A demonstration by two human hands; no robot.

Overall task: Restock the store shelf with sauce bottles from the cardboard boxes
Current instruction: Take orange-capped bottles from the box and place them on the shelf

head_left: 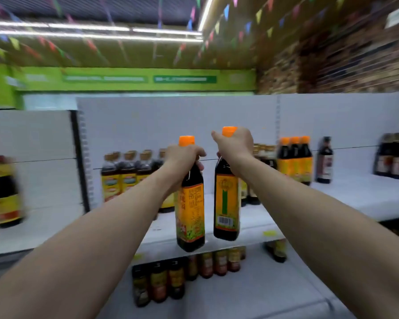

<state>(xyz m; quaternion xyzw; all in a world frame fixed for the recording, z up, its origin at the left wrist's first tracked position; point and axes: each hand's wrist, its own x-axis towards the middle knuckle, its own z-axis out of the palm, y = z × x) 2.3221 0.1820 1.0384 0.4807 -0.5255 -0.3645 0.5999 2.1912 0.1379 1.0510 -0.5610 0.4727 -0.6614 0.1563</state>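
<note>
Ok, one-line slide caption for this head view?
Left hand and right hand each hold a sauce bottle before the shelf.

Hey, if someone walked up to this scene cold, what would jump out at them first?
Two bare arms reaching forward at centre, the left hand and the right hand each gripping the neck of a dark sauce bottle with an orange cap, left bottle and right bottle, both held above the white shelf. Behind them stand matching orange-capped bottles on the right and a row of gold-capped bottles on the left.
</note>
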